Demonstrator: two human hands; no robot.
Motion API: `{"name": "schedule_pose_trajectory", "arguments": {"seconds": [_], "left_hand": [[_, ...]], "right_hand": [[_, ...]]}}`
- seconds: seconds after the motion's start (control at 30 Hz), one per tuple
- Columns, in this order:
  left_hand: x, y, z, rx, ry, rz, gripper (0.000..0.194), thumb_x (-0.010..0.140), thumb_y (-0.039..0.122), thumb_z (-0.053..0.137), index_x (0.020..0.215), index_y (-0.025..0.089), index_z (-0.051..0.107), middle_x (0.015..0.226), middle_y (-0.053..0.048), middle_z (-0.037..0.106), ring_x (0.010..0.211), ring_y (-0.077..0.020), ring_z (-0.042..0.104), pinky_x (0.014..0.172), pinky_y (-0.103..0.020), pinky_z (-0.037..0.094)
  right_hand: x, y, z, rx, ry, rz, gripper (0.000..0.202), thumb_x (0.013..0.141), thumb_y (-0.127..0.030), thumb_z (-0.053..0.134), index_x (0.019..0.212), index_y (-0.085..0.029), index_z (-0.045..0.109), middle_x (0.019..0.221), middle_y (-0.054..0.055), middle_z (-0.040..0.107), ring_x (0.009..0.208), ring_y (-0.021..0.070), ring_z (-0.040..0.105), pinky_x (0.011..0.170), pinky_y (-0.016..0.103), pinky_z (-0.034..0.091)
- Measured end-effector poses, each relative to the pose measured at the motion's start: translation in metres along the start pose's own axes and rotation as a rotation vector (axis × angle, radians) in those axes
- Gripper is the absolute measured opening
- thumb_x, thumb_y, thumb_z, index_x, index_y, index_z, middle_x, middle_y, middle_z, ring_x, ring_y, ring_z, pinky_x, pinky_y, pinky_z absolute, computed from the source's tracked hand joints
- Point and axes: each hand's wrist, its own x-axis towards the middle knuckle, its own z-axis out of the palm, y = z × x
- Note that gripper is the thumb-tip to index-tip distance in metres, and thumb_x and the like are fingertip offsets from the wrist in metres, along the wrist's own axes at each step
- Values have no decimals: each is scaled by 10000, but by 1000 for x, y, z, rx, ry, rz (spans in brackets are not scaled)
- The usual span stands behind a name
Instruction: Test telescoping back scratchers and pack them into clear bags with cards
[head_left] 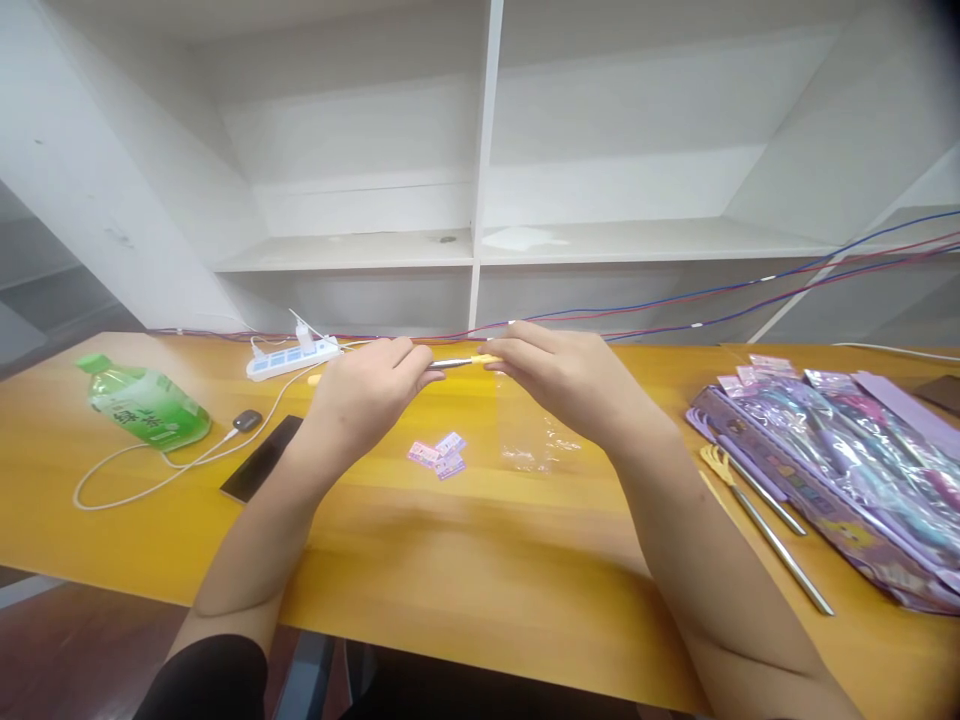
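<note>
My left hand (pixel 375 395) and my right hand (pixel 562 375) are raised above the table, both closed on one slim back scratcher (pixel 454 363) held roughly level between them. Its bare metal rod shows between the hands, with a yellow part at my right fingertips. A yellow tip also sticks out left of my left hand. Much of its length is hidden by my fingers. Below lie several small pink and purple cards (pixel 439 457). A clear plastic bag (pixel 525 440) rests under my right hand.
At right, a purple box (pixel 862 520) holds several wrapped items; beside it lie a yellow-clawed back scratcher (pixel 780 550) and another metal rod (pixel 765 495). Leftward are a green bottle (pixel 150 405), a phone (pixel 262 460), a white cable and a power strip (pixel 292 358). White shelving stands behind.
</note>
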Motion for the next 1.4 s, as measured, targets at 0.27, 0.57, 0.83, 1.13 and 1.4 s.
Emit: {"name": "schedule_pose_trajectory", "arguments": {"seconds": [0.27, 0.57, 0.83, 1.13, 1.4], "left_hand": [[5, -10, 9, -46, 117, 40, 507, 1145, 545, 486, 772, 220, 601, 685, -29, 593, 647, -193, 478, 562, -356, 259], [1, -30, 7, -114, 76, -34, 492, 1157, 532, 466, 799, 229, 615, 671, -28, 606, 668, -199, 513, 575, -354, 240], [-5, -63, 7, -37, 105, -67, 472, 1143, 524, 489, 792, 239, 621, 676, -33, 619, 683, -216, 555, 582, -364, 280], [-4, -71, 13, -71, 137, -80, 504, 1130, 552, 496, 748, 242, 606, 649, -38, 603, 664, -218, 535, 583, -370, 262], [-11, -96, 14, -44, 172, -68, 475, 1116, 547, 531, 755, 254, 626, 656, -34, 626, 677, -226, 548, 596, -372, 287]], "right_hand": [[-3, 8, -5, -4, 0, 12, 285, 1157, -391, 529, 1069, -234, 749, 898, 15, 738, 698, 123, 548, 618, 318, 316], [-7, 30, -23, -20, -14, 56, 277, 1147, -378, 539, 1117, -252, 784, 915, 22, 757, 697, 139, 576, 636, 309, 371], [-24, 64, -46, 107, 78, 210, 305, 1129, -462, 556, 1117, -298, 813, 977, 37, 786, 773, 179, 680, 679, 328, 462], [-23, 67, -43, 107, 43, 215, 294, 1133, -445, 552, 1123, -295, 805, 958, 34, 787, 725, 171, 673, 671, 330, 466], [-38, 88, -57, 169, 180, 223, 200, 1104, -367, 630, 1045, -294, 806, 966, 36, 799, 644, 134, 602, 655, 330, 495]]}}
